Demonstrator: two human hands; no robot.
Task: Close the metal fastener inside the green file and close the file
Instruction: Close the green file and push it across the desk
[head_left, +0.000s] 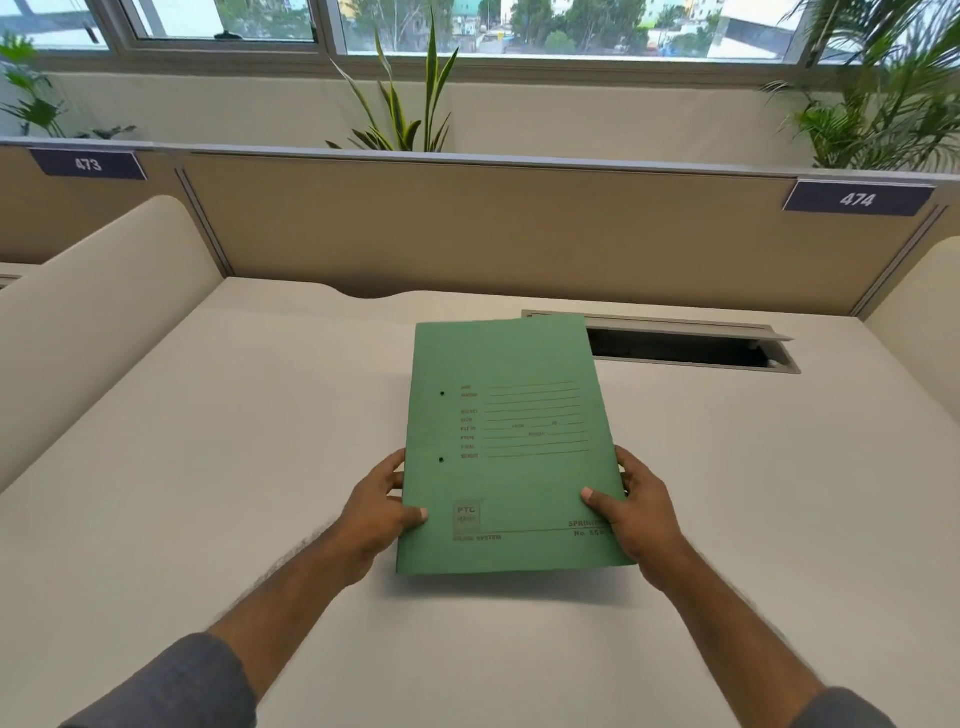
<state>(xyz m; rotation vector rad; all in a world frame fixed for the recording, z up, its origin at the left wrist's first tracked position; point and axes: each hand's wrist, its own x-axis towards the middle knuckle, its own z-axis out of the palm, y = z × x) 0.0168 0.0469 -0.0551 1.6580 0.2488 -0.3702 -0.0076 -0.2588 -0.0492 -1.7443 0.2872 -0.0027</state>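
The green file (506, 447) is shut, with its front cover facing up, and it is held just above the white bench (208, 467). Its near edge is lifted, and a thin shadow lies under it. The left hand (376, 512) holds the file's left side near the bottom corner, with the thumb on top of the cover and the fingers under it. The right hand (636, 512) holds the right side the same way, thumb on top. Both hands are closed on the file. The metal fastener is inside, so it cannot be seen, and there is no way to tell if it is shut. Two small holes (442, 427) near the left edge show where it sits. The file looks light and thin, like card. It seems stiff enough to stay flat, but it could bend if one corner is pulled hard. The cover looks smooth, so it may slip. The long sides look like the best place to hold it. An open cable slot (685, 345) sits in the bench behind the file.
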